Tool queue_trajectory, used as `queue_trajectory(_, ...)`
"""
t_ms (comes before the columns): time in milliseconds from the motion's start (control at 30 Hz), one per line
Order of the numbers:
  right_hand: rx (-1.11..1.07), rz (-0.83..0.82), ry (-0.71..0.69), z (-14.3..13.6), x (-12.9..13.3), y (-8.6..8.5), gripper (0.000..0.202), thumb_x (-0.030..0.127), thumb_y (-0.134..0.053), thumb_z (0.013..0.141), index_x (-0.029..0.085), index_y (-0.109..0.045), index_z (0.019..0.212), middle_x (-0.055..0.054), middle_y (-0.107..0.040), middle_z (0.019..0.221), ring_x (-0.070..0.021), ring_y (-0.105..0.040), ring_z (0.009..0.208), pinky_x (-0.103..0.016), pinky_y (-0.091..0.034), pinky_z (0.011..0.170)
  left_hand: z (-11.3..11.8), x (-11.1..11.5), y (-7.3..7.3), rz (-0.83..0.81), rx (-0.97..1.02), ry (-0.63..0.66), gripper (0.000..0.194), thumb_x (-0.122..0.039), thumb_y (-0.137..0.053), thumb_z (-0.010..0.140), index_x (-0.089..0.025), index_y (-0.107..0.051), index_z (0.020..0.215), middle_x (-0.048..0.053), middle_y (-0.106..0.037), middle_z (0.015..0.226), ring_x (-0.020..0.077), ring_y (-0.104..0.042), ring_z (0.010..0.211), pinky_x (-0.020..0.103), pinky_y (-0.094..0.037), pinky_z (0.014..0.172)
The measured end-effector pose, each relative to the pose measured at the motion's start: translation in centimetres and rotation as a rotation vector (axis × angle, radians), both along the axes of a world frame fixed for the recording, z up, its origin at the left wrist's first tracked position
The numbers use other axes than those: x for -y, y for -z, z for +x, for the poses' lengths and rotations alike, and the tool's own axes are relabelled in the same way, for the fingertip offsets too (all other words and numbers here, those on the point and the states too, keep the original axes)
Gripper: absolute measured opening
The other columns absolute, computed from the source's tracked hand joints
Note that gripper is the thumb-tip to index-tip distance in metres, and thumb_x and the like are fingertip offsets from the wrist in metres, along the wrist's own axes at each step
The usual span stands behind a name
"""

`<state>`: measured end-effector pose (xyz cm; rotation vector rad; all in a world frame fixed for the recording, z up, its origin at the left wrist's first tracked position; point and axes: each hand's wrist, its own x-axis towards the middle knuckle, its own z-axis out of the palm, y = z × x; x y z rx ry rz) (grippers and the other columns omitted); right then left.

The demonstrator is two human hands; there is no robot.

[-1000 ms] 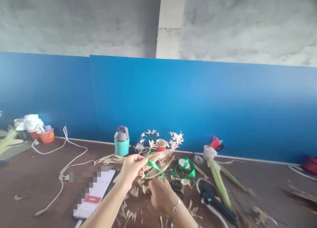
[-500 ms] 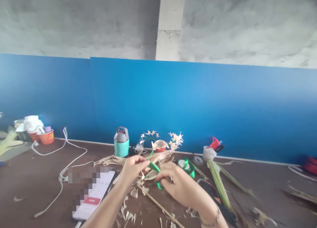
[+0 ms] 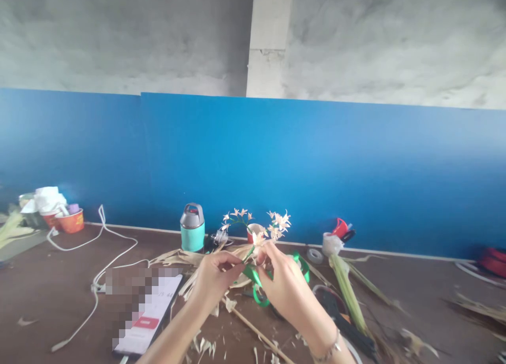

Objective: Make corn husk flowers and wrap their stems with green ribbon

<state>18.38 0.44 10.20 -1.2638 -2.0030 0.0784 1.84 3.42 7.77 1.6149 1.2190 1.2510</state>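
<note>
My left hand (image 3: 216,277) pinches the thin green stem of a pale artificial flower (image 3: 258,238), which tilts up to the right. Beside it my right hand (image 3: 282,279) has its thumb and fingers closed on a green ribbon (image 3: 252,273) close to the stem. Part of the ribbon loops down below the fingers. Behind my right hand a roll of the same ribbon (image 3: 305,268) lies partly hidden. More pale flowers (image 3: 281,222) on curved stems stand at a red and white cup (image 3: 250,236) beyond my hands.
A phone (image 3: 148,316) lies to the left, near a white cable (image 3: 95,274). A teal jar (image 3: 193,236) stands at the back. Dried husks (image 3: 185,256) and scraps cover the middle, with a stick (image 3: 255,330). Rightward are tape (image 3: 314,256), a green husk bundle (image 3: 350,293) and a dark tool (image 3: 340,316).
My right hand has moved up and inward beside the stem, drawing the ribbon against it. The flower now leans further right. My left hand keeps its pinch.
</note>
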Motion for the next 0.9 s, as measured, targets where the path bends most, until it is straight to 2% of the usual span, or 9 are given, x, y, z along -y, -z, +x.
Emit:
queue_trajectory(167, 0.057, 0.02, -0.008, 0.2, 0.4, -0.5, 0.026, 0.004, -0.046, 0.075, 0.022, -0.046, 0.094, 0.002, -0.058, 0.074, -0.0128, -0.051, 0.055, -0.023, -0.037, 0.055, 0.0, 0.1, 0.0, -0.101, -0.014, -0.004, 0.018, -0.031, -0.064, 0.067, -0.015, -0.071, 0.064, 0.003, -0.065, 0.057, 0.0123, -0.048, 0.043, 0.024, -0.037, 0.045)
queue_trajectory(333, 0.077, -0.01, -0.006, 0.4, 0.7, -1.0, 0.022, 0.005, -0.045, 0.077, 0.022, -0.045, 0.091, 0.003, -0.057, 0.071, -0.0119, -0.048, 0.051, -0.022, -0.035, 0.053, 0.0, 0.1, 0.0, -0.124, -0.027, 0.016, 0.018, -0.031, -0.064, 0.066, -0.015, -0.071, 0.064, 0.001, -0.06, 0.049, 0.013, -0.049, 0.042, 0.024, -0.036, 0.043)
queue_trajectory(500, 0.013, -0.046, -0.025, 0.6, 1.0, -1.3, 0.018, 0.007, -0.044, 0.078, 0.023, -0.042, 0.086, 0.002, -0.057, 0.075, -0.0115, -0.05, 0.055, -0.021, -0.037, 0.054, -0.1, -0.1, 0.7, -0.061, -0.09, 0.058, 0.021, -0.035, -0.063, 0.07, -0.016, -0.072, 0.069, 0.002, -0.063, 0.055, 0.0139, -0.052, 0.044, 0.024, -0.038, 0.044)
queue_trajectory(700, 0.001, -0.066, -0.051, 0.4, 1.2, -1.5, 0.019, 0.005, -0.044, 0.079, 0.023, -0.042, 0.087, 0.002, -0.059, 0.074, -0.013, -0.055, 0.06, -0.021, -0.038, 0.055, 0.0, 0.0, 0.7, 0.117, -0.166, 0.033, 0.013, -0.027, -0.063, 0.071, -0.019, -0.071, 0.066, 0.003, -0.07, 0.068, 0.0149, -0.055, 0.055, 0.024, -0.04, 0.053)
queue_trajectory(900, -0.056, -0.038, -0.036, 0.2, 0.9, -1.0, 0.015, 0.009, -0.043, 0.083, 0.023, -0.045, 0.09, 0.0, -0.061, 0.078, -0.0147, -0.059, 0.066, -0.023, -0.045, 0.06, 0.3, 0.5, 0.3, 0.047, -0.192, 0.042, 0.013, -0.026, -0.06, 0.071, -0.018, -0.068, 0.064, 0.0, -0.065, 0.059, 0.0127, -0.052, 0.049, 0.023, -0.039, 0.049)
